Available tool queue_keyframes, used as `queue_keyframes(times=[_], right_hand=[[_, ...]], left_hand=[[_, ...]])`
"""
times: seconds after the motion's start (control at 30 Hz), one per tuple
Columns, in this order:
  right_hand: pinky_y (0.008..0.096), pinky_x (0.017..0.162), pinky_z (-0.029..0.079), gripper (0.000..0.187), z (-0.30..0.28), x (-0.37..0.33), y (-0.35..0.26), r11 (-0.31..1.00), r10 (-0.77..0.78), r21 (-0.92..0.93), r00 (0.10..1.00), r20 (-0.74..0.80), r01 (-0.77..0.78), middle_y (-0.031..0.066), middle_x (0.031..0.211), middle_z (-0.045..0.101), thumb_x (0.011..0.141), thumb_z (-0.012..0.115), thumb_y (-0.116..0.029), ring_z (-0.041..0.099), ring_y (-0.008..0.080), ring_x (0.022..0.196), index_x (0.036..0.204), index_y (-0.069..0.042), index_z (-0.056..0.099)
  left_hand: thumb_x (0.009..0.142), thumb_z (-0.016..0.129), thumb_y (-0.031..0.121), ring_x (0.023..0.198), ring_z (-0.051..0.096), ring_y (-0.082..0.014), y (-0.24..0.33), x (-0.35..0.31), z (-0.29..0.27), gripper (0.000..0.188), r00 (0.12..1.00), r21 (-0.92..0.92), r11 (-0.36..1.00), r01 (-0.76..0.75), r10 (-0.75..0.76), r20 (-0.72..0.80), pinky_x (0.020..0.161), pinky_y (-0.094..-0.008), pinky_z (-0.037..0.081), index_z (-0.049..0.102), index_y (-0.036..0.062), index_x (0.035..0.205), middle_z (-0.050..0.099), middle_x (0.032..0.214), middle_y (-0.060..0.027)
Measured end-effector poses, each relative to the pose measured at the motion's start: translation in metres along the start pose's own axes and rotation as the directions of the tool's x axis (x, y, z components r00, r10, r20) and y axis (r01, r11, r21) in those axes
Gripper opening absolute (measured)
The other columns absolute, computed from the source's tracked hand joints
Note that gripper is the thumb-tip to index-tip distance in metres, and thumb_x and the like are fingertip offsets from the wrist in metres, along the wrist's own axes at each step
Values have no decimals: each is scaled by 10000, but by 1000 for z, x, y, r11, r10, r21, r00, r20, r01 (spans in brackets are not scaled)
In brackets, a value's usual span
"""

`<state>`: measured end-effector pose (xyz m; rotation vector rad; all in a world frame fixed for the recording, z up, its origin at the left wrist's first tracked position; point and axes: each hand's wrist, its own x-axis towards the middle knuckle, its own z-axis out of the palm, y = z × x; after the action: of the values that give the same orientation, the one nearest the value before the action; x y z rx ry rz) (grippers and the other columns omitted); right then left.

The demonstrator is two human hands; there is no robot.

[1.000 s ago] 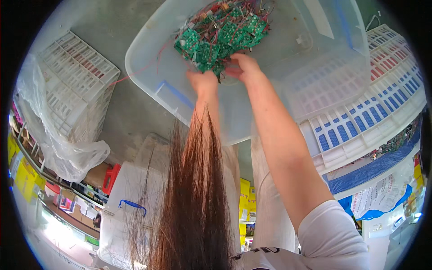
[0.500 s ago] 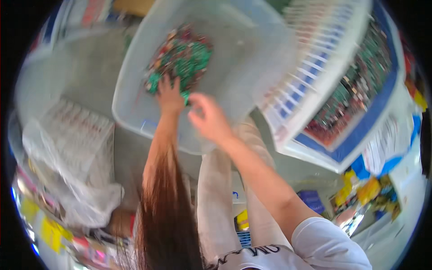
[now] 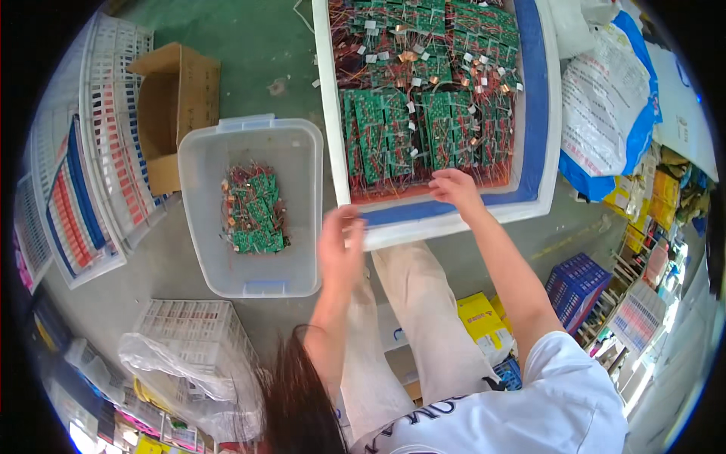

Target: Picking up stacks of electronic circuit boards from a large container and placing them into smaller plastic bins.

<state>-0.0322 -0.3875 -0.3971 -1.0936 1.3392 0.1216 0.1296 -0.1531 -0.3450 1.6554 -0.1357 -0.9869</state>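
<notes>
A white crate [image 3: 446,227] with a blue inner border stands before me, holding rows of green circuit boards [image 3: 386,125] with red wires and small white connectors. Over the crate's near edge, my right hand [image 3: 457,191] has its fingers stretched toward the boards, nothing seen in them. My left hand [image 3: 340,246], slightly blurred, is at the near left corner of the crate, fingers apart and holding nothing visible. To its left sits a clear plastic bin [image 3: 302,265] with a heap of green circuit boards [image 3: 257,208] inside; neither hand touches that heap.
An open cardboard box [image 3: 200,94] stands beyond the bin, beside white slatted crates [image 3: 113,144] at far left. A plastic-covered white crate [image 3: 193,325] is at near left. To the right are a white-and-blue sack [image 3: 609,98] and a blue basket [image 3: 578,284].
Both hands have left the plastic bin and its boards and are now at the white crate. My view has turned right, so the bin appears further left.
</notes>
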Motion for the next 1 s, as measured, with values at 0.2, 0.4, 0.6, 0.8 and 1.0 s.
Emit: queue_keyframes(times=[0.2,0.4,0.6,0.8,1.0], right_hand=[[275,567,493,328,12,155,-56,967,-247,70,969,-7,247,94,847,655,835,627,-85,618,151,663,1126,58,580],[354,727,536,345,-3,231,-171,738,-4,675,1000,2,1,142,1031,590,865,623,-158,606,231,848,1137,33,532],[400,749,501,330,23,295,-218,636,254,772,948,-192,-14,79,865,490,847,662,-234,500,214,725,1041,-46,472],[383,495,419,294,25,322,-235,482,304,875,943,-134,-31,46,752,445,832,702,-208,413,174,579,930,-8,510],[573,842,429,364,27,333,-233,563,154,825,986,-62,-36,97,1085,622,907,576,-327,607,292,924,1170,-80,528]], left_hand=[[830,639,136,1066,571,-319,-45,74,104,413,999,314,949,-31,35,-5,918,-390,450,521,-48,1180,580,1110,-214],[868,617,164,995,608,-242,6,190,152,417,990,10,991,137,-137,-42,875,-325,472,518,-50,1212,612,1100,-184],[889,605,134,931,603,-152,10,207,173,319,976,-136,969,205,-212,-42,825,-286,483,562,-26,1161,640,1026,-96],[897,597,130,929,602,-137,-12,164,143,309,906,-166,899,406,-420,-56,776,-255,478,559,-6,1172,637,1029,-74],[922,553,147,973,606,-136,-22,138,118,311,871,-165,868,469,-485,-77,805,-260,476,545,20,1206,636,1104,-72]])
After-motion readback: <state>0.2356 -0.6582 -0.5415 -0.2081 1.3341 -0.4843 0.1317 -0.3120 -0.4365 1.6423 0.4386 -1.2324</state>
